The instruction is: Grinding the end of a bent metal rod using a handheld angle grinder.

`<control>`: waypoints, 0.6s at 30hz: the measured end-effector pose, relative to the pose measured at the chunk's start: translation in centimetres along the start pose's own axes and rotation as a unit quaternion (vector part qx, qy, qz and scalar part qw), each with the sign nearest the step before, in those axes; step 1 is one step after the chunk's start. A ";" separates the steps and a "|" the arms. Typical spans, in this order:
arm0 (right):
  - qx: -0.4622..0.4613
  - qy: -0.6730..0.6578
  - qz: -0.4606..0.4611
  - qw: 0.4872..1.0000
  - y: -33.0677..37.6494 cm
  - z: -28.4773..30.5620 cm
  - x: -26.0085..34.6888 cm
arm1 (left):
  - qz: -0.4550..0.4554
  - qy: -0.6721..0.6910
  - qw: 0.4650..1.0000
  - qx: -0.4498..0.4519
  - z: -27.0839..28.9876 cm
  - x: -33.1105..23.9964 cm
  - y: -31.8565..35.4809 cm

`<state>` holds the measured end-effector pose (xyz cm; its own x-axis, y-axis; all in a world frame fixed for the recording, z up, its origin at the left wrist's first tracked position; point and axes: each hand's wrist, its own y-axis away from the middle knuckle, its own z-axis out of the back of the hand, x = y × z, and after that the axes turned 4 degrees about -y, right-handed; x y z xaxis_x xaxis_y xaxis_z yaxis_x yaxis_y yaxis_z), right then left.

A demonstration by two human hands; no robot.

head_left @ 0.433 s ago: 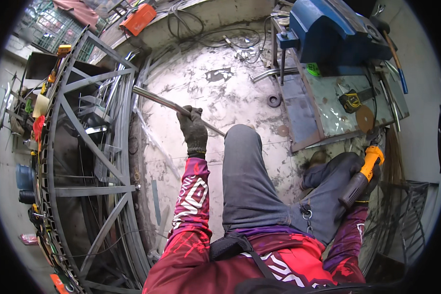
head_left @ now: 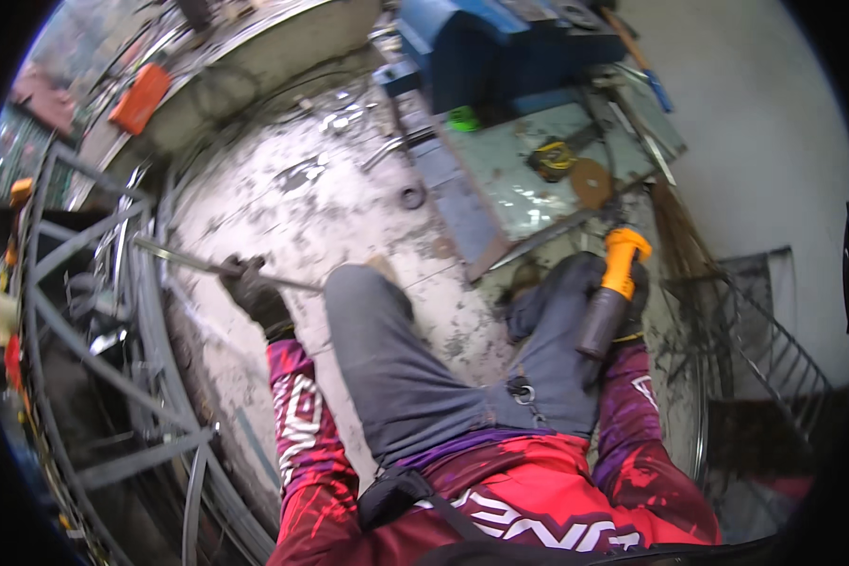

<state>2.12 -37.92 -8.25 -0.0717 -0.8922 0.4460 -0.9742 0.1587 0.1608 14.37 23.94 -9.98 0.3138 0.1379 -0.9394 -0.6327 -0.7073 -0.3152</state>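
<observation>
My left hand (head_left: 255, 294), in a dark work glove, is closed around a thin metal tube (head_left: 181, 255). The tube slants across to the left, its near end reaching my left knee. At the right, my right hand (head_left: 636, 307) grips an orange and black angle grinder (head_left: 623, 264), which points away from me above my right leg. That hand lies mostly behind the tool body. A brown cutting disc (head_left: 591, 182) shows at the grinder's head, over a greenish sheet-covered surface.
A blue bench vise (head_left: 500, 57) stands at the far side, with a yellow-black tape measure (head_left: 553, 160) near it. To the left is a grey metal rack (head_left: 141, 472) holding lengths of metal. A black ring (head_left: 412, 196) lies on the stained floor. An orange case (head_left: 141, 99) sits on the far ledge.
The whole view has swung, so the vise, rack and both hands appear further left. Both hands still hold the tube and the grinder.
</observation>
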 end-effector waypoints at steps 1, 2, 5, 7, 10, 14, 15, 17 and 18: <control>0.032 0.021 -0.032 0.999 0.7 -0.3 1.3 | 0.001 0.026 1.000 0.006 -1.9 -0.2 0.9; -0.038 0.073 0.007 0.997 0.8 1.7 2.5 | 0.009 0.050 0.998 0.024 -3.2 0.0 1.3; -0.033 0.083 -0.024 0.996 1.9 -3.1 1.4 | -0.059 -0.067 0.994 0.069 -1.9 0.0 1.0; -0.012 0.063 -0.033 0.997 1.6 -2.0 1.5 | -0.018 0.026 0.990 0.134 -2.1 0.0 2.3; -0.024 0.032 -0.054 0.998 1.4 -2.6 0.6 | -0.010 -0.043 0.993 0.108 -1.2 -0.9 2.4; -0.028 0.123 -0.075 0.989 2.5 -6.3 0.8 | 0.033 -0.042 0.993 0.107 -2.3 -0.7 2.3; -0.027 0.134 -0.061 0.989 2.6 -7.1 0.6 | 0.034 -0.034 0.993 0.106 -2.8 -0.6 2.7; -0.084 0.208 -0.065 0.972 1.6 -7.9 0.3 | 0.041 -0.055 0.990 0.122 -3.6 -1.2 3.3; -0.061 0.243 -0.067 0.966 1.0 -8.5 0.3 | 0.041 -0.048 0.989 0.137 -4.0 -1.4 3.9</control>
<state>2.97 -34.42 -0.50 0.1909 -0.6096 0.7693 -0.9333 0.1300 0.3346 14.32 18.26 -9.35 0.1927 0.1619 -0.9678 -0.8250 -0.5073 -0.2491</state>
